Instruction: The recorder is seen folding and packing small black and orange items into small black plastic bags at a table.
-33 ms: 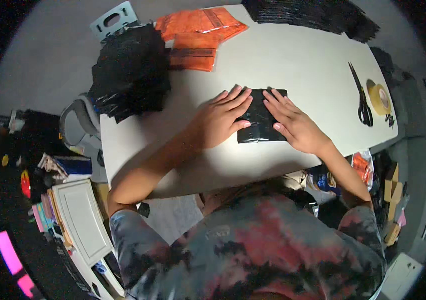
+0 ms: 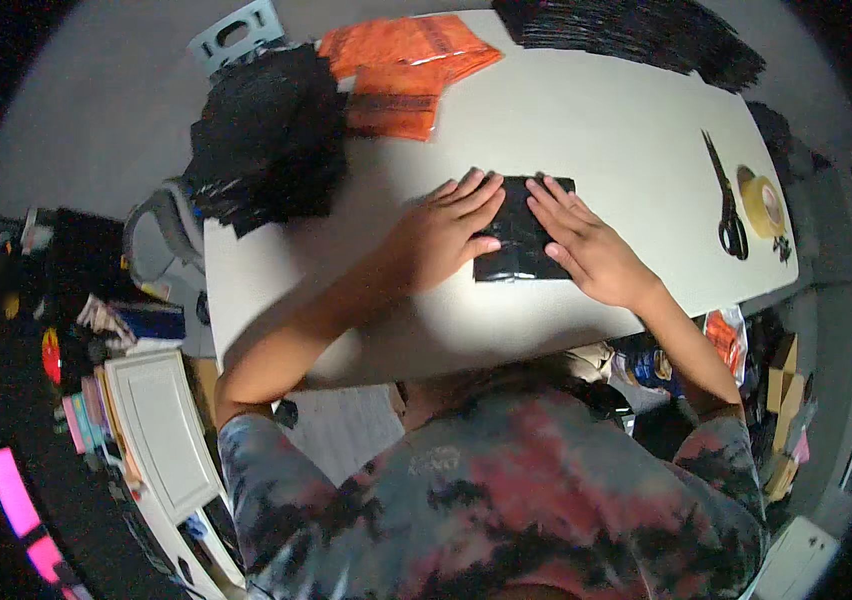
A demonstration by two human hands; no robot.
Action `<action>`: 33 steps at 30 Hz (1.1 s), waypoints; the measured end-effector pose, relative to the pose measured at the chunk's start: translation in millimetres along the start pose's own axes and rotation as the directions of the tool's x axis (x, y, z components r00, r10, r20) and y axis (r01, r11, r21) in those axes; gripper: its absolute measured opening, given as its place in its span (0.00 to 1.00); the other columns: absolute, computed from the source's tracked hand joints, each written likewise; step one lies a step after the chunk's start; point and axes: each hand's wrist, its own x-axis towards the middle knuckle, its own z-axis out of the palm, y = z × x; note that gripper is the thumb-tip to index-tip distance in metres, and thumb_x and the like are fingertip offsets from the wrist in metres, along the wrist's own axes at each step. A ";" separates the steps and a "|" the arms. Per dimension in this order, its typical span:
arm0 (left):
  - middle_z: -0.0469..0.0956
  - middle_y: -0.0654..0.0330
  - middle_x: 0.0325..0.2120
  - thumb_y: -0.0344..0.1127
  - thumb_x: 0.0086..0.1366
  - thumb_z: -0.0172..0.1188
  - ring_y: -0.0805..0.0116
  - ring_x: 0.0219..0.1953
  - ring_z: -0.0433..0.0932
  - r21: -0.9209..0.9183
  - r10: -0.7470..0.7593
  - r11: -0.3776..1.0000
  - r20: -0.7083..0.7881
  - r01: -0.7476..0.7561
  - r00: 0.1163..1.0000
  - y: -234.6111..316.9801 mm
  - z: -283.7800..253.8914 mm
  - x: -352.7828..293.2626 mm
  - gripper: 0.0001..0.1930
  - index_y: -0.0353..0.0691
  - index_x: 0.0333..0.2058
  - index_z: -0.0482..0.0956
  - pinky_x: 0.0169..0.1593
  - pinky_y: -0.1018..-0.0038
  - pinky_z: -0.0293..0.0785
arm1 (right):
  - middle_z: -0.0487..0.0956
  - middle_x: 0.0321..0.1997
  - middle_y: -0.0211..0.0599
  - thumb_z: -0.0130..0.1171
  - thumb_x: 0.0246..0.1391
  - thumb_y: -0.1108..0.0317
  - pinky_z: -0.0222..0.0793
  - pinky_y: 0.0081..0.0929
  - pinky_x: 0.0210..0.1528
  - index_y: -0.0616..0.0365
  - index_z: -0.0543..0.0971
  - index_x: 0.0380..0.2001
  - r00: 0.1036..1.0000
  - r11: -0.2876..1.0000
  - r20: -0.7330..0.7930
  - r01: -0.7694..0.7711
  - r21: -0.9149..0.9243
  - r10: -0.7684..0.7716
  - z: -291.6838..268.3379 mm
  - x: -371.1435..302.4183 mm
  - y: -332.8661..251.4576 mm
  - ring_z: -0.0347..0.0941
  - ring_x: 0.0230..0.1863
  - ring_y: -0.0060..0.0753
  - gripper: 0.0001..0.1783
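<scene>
Lying flat and apart, both hands frame a shiny black package [image 2: 516, 235] on the white table [image 2: 606, 120], nearer its near edge than its far one. The left hand [image 2: 446, 235] is spread, its thumb and index finger reaching the package's left side. The right hand [image 2: 591, 250] is also unclenched, its fingers over the package's right half and its thumb held away from them.

The tabletop is pale and smooth, darkened by shadow along the left forearm [image 2: 291, 335]. At its far left corner a tall black pile [image 2: 271, 140] covers the edge, with orange packets [image 2: 396, 100] beside it toward the far edge. A long black stack [image 2: 636, 40] lies at the far right corner. Along the right edge are black scissors [image 2: 729, 225], a yellowish tape roll [image 2: 754, 205] and small dark bits [image 2: 782, 248], these last close to the near right corner.

Beyond the left edge stands a grey chair [image 2: 161, 235]; a pale panel with an oval opening [image 2: 211, 50] shows past the far left corner. Grey floor [image 2: 346, 430] appears below the near edge, a white cabinet [image 2: 161, 420] to its left, and cardboard boxes [image 2: 786, 385] below the near right corner.
</scene>
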 end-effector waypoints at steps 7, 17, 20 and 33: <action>0.81 0.47 0.54 0.30 0.66 0.64 0.48 0.51 0.82 -0.064 -0.154 0.988 -0.295 0.141 0.943 41.0 -8.4 -33.5 0.24 0.38 0.61 0.76 0.55 0.55 0.78 | 0.57 0.79 0.56 0.48 0.73 0.63 0.49 0.53 0.79 0.73 0.64 0.69 0.982 0.984 -0.082 0.163 -0.075 -0.169 16.6 64.4 12.7 0.50 0.80 0.61 0.29; 0.87 0.51 0.44 0.33 0.71 0.60 0.60 0.45 0.86 -0.887 -0.794 0.110 0.193 0.448 0.577 225.3 63.7 -85.1 0.12 0.33 0.48 0.85 0.49 0.64 0.82 | 0.56 0.81 0.48 0.47 0.71 0.68 0.43 0.48 0.82 0.60 0.60 0.75 0.931 0.941 -0.155 0.338 0.032 -0.330 36.6 91.4 34.2 0.48 0.81 0.55 0.31; 0.86 0.53 0.45 0.36 0.72 0.62 0.59 0.45 0.86 -0.828 -0.920 0.115 0.120 0.549 0.373 226.5 116.8 -143.9 0.13 0.34 0.49 0.84 0.48 0.64 0.84 | 0.57 0.81 0.48 0.47 0.71 0.68 0.43 0.48 0.82 0.60 0.60 0.74 0.925 0.934 -0.150 0.357 0.023 -0.350 39.0 93.2 34.1 0.48 0.81 0.54 0.31; 0.82 0.49 0.46 0.33 0.71 0.58 0.56 0.49 0.82 -0.972 -0.983 -0.081 0.115 -0.222 -0.144 208.2 86.6 -166.6 0.15 0.35 0.53 0.75 0.53 0.60 0.79 | 0.56 0.81 0.43 0.46 0.71 0.67 0.43 0.49 0.82 0.56 0.60 0.75 0.942 0.943 -0.110 0.326 0.062 -0.319 33.5 85.5 38.3 0.50 0.81 0.52 0.31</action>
